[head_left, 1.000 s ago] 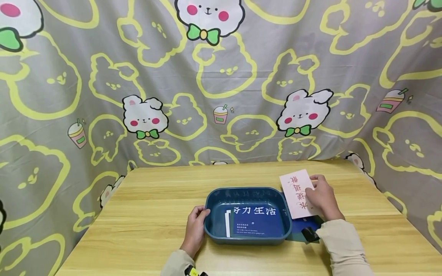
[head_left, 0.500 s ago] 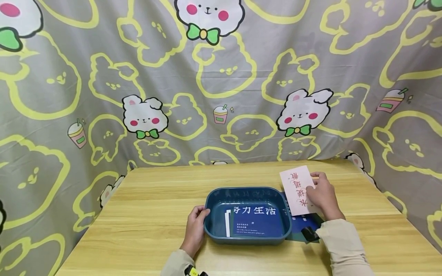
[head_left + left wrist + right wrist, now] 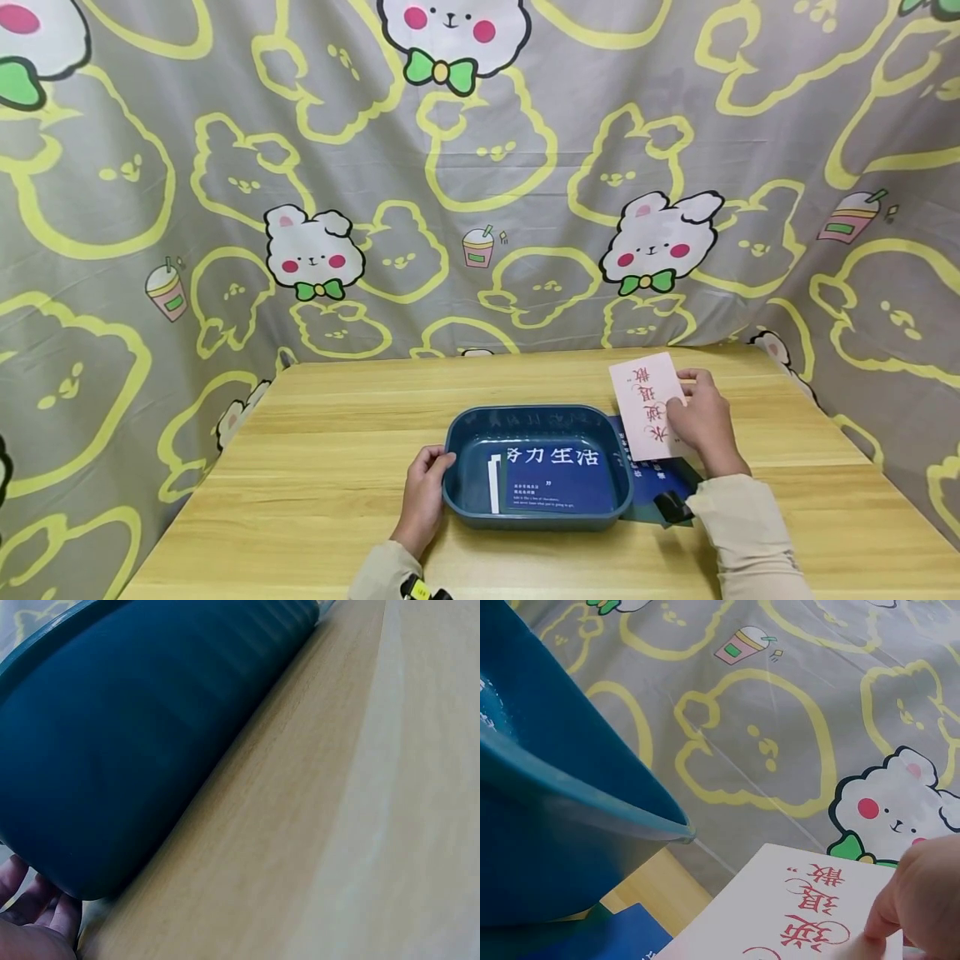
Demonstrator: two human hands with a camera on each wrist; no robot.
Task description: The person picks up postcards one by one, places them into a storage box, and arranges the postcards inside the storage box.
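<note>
A dark teal plastic basin (image 3: 540,522) stands on the table, with blue printed cards (image 3: 558,487) lying in it. My left hand (image 3: 422,497) grips its left end, thumb over the rim; the left wrist view shows fingers (image 3: 64,919) against the outer wall. To the right of the basin, my right hand (image 3: 705,422) pinches a pale pink card (image 3: 647,408) with red Chinese characters by its right edge. The card is held over blue printed cards (image 3: 654,492) that lie partly hidden beside the basin. In the right wrist view the pink card (image 3: 802,900) shows below the basin's corner.
The light wood table (image 3: 330,467) extends around the basin. A grey curtain (image 3: 420,167) with cartoon rabbits closes off the back and sides. A black strap piece (image 3: 672,506) hangs by the right cuff, over the blue cards.
My right hand has lifted the pink card slightly up and away, baring more of the blue cards beneath. The left hand and basin stay in place.
</note>
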